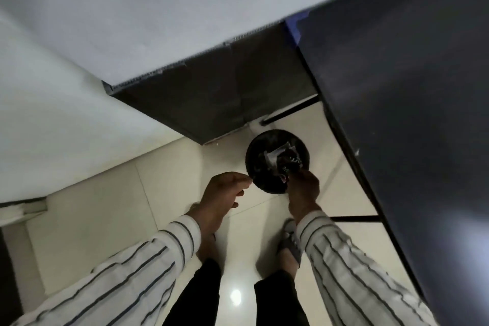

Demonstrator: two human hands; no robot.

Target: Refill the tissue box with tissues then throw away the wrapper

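A round black trash bin (258,159) stands on the pale tiled floor below me. A crumpled wrapper (281,159), clear with dark print, sits over the bin's opening. My right hand (303,188) is at the bin's near rim with its fingers pinched on the wrapper's near end. My left hand (222,190) hovers just left of the bin, fingers loosely curled, holding nothing that I can see. The tissue box is out of view.
A dark desk (410,87) runs along the right side, with a dark cabinet panel (211,100) behind the bin. A white wall (105,21) fills the upper left. My feet (288,243) in slippers stand on the glossy tiles.
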